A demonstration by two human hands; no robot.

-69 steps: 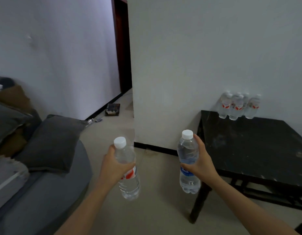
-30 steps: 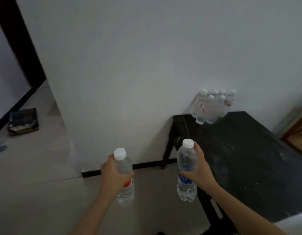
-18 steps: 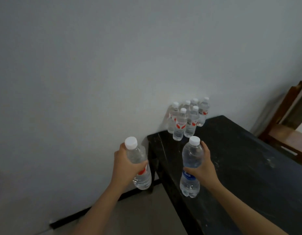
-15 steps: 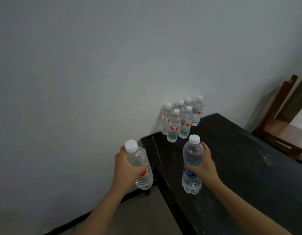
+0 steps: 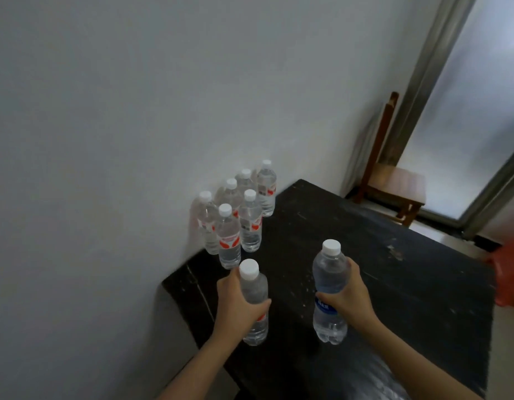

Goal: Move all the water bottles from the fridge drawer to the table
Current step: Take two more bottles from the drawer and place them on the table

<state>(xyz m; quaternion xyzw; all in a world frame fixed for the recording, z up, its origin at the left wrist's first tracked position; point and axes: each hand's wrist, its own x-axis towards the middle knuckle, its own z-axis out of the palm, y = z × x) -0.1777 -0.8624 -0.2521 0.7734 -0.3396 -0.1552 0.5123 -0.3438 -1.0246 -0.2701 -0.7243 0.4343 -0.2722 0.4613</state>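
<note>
My left hand (image 5: 238,304) grips a clear water bottle with a red label (image 5: 254,301), held upright above the near left part of the black table (image 5: 394,284). My right hand (image 5: 348,298) grips a second clear bottle with a blue label (image 5: 327,290), also upright over the table. Both have white caps. Several red-labelled water bottles (image 5: 238,215) stand in a cluster at the table's far left corner against the white wall, just beyond the left-hand bottle.
A wooden chair (image 5: 391,180) stands past the table's far end beside a glass door (image 5: 475,116). Something red (image 5: 509,272) shows at the right edge. The white wall runs along the table's left side.
I have come closer to the table and the view turned right. Both held bottles now hang over the tabletop, nearer to the standing cluster; the left one was beside the table's edge before.
</note>
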